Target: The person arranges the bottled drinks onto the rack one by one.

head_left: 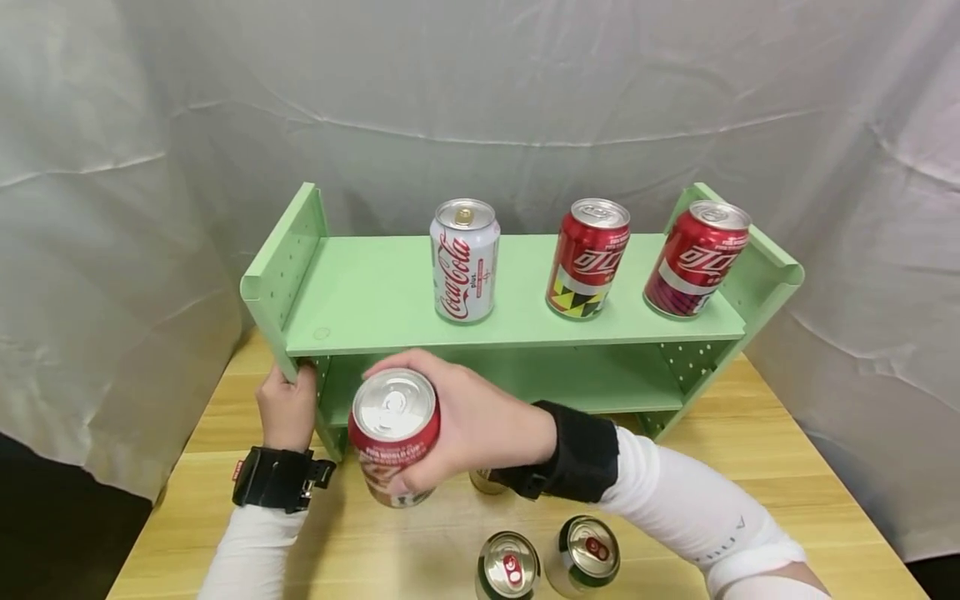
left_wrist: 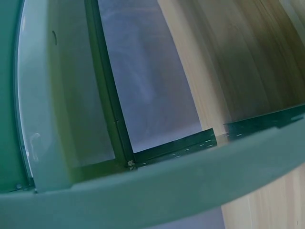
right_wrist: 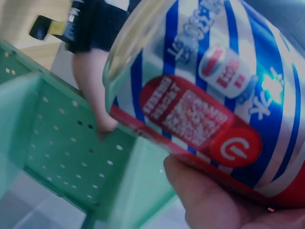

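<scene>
A pale green shelf (head_left: 390, 292) stands on a light wood table (head_left: 780, 450). On it sit one white can with red script (head_left: 464, 260) and two red cans (head_left: 587, 258). The held can (head_left: 393, 435) is red, with blue and white stripes.

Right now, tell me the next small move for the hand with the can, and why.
Probably lift the can up and forward onto the shelf's bare left part: the right hand grips it below that board, and the left hand steadies the side panel.
</scene>
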`<state>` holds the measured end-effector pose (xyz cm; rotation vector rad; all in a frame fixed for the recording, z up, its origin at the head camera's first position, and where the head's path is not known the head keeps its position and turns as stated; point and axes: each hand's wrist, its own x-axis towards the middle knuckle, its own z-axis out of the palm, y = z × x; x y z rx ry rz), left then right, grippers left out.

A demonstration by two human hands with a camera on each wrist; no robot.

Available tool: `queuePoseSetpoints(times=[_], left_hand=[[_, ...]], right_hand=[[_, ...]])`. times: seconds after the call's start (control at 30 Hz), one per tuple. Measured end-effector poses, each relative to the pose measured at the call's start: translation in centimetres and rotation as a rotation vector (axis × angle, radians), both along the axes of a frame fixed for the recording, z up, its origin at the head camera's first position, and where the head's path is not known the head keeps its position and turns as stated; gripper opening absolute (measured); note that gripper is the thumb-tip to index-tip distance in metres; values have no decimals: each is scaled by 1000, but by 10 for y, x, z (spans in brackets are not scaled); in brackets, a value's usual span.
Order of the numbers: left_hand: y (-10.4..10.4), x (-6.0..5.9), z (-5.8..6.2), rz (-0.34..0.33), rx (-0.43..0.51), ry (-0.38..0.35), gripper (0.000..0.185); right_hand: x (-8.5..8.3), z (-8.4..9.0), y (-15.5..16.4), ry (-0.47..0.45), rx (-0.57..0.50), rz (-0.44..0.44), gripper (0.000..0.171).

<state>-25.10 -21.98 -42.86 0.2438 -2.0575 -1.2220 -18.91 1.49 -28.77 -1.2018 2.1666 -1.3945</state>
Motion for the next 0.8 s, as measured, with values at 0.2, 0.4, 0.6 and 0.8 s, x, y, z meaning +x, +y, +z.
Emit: queuePoseSetpoints(times=[0.2, 0.4, 0.6, 0.8], left_hand=[[-1, 1, 1, -3, -14, -14, 13], [-1, 3, -1, -3, -49, 8, 12], [0, 2, 1, -8, -36, -9, 13], [0, 2, 2, -20, -29, -17, 13]], right_hand=[[-7, 20, -9, 7, -23, -62, 78], [-15, 27, -16, 60, -56, -72, 76], [-31, 33, -26, 110, -79, -129, 76], [-48, 36, -33, 108, -97, -181, 73]])
